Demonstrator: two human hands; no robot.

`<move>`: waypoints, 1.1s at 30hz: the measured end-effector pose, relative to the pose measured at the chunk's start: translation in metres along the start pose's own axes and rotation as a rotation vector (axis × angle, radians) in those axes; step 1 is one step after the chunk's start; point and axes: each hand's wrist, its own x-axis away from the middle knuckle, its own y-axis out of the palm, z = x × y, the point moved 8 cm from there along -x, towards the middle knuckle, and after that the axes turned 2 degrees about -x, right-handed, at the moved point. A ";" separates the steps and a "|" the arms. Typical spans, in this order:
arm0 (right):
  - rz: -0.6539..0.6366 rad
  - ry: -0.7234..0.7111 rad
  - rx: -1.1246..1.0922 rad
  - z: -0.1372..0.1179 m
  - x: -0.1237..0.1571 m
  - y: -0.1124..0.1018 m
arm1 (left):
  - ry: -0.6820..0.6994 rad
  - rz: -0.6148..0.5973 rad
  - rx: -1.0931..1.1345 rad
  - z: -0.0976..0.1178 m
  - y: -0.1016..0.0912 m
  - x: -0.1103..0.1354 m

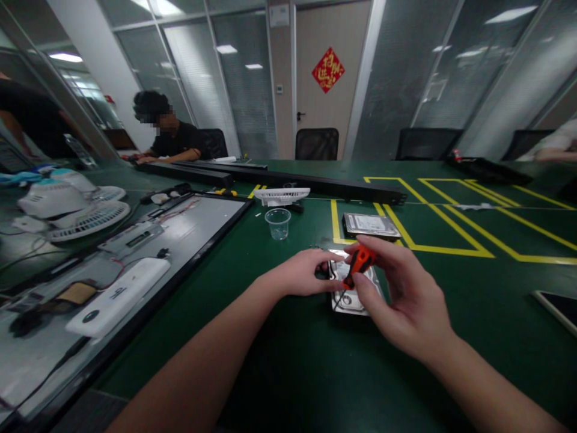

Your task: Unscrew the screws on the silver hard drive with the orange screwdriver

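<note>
A silver hard drive (353,302) lies flat on the green table, partly covered by both hands. My left hand (308,273) grips its left side, with the thumb reaching over the top close to the screwdriver's shaft. In my right hand (406,294) is an orange and black screwdriver (361,260), held between thumb and fingers. It leans, with its thin shaft pointing down to the left at the drive's face; whether its tip sits in a screw is too small to tell. A second hard drive (370,225) rests just beyond, inside yellow tape lines.
A clear plastic cup (277,225) and a white round fan part (282,195) stand ahead. On the left lie a black-framed panel (189,237) and white fans (85,207). Long black bars (315,182) cross behind. A phone (559,310) is at right; a person (175,141) sits across.
</note>
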 end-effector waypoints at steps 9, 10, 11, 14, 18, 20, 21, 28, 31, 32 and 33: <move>0.021 -0.056 0.044 -0.004 -0.003 -0.002 | 0.015 -0.002 0.011 0.006 -0.002 0.002; 0.020 -0.053 0.037 -0.005 -0.003 -0.002 | 0.018 0.000 0.011 0.006 -0.002 0.002; 0.018 -0.049 0.030 -0.005 -0.002 -0.001 | 0.021 0.001 0.013 0.006 -0.002 0.002; 0.012 -0.039 0.016 -0.005 0.000 0.000 | 0.025 -0.002 0.022 0.004 0.000 0.001; 0.003 -0.008 0.021 -0.002 0.001 0.000 | 0.013 0.010 -0.010 0.001 0.000 0.000; 0.003 -0.016 0.034 -0.002 0.000 -0.001 | 0.020 0.010 -0.018 0.002 -0.001 0.000; 0.003 -0.030 0.041 -0.002 -0.001 -0.001 | 0.024 0.009 -0.014 0.003 -0.001 0.000; 0.030 -0.056 0.067 -0.004 -0.006 -0.002 | -0.002 -0.009 0.008 0.004 -0.001 0.002; 0.029 -0.049 0.061 -0.004 -0.005 -0.001 | -0.009 -0.012 0.009 0.003 -0.001 0.002; 0.025 -0.049 0.057 -0.004 -0.005 -0.001 | -0.008 -0.014 0.010 0.003 0.000 0.002; 0.021 -0.049 0.051 -0.005 -0.005 0.000 | -0.007 -0.014 0.011 0.002 0.000 0.002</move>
